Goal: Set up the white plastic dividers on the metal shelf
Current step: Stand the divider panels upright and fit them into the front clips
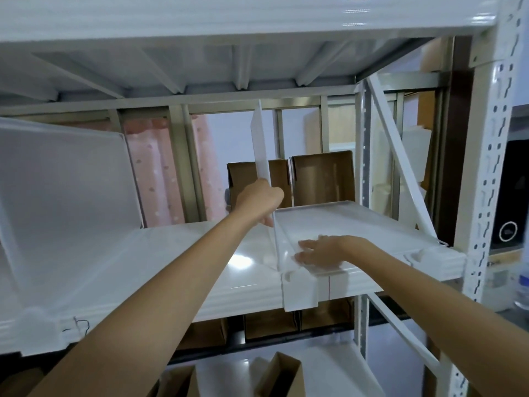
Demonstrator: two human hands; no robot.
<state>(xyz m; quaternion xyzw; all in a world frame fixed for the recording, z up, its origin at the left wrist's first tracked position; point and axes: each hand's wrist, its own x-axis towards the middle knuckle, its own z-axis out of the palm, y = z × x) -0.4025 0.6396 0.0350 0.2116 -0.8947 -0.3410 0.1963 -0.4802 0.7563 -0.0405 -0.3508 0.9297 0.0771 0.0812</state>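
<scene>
Left hand (259, 200) grips the upright divider (262, 144); right hand (323, 250) presses its base.

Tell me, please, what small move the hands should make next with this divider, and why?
Probably press the divider base flat and snug against the metal shelf front edge: the left hand grips its upright panel, the right hand lies flat on its base, and its front lip overhangs the edge.

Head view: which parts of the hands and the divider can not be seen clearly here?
- Left hand fingers: hidden behind the upright divider panel.
- Right hand fingers: motion-blurred on the divider's flat base; pressing or only resting, cannot tell.
- Second divider at the left: cut off by the frame edge.
</scene>
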